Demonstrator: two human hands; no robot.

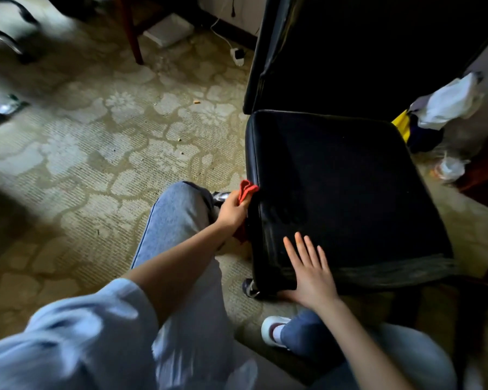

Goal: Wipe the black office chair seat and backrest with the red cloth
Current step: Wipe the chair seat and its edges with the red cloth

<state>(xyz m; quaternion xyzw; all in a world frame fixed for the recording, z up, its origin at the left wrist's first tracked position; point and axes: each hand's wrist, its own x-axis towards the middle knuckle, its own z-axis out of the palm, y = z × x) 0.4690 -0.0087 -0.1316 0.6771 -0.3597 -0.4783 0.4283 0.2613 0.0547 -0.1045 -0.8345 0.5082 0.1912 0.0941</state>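
Note:
The black office chair stands in front of me, its seat (350, 187) facing up and its backrest (364, 52) rising behind. My left hand (233, 211) grips the red cloth (247, 190) and presses it against the seat's left side edge. Part of the cloth hangs below my wrist. My right hand (310, 273) lies flat with fingers spread on the seat's front left corner, holding nothing. The seat surface near it looks shiny.
A patterned beige carpet (110, 153) covers the floor to the left. A white bag (451, 102) and yellow and clear items lie right of the chair. A wooden furniture leg (131, 32) and a white plug with cable (237, 54) are behind. My knees are below.

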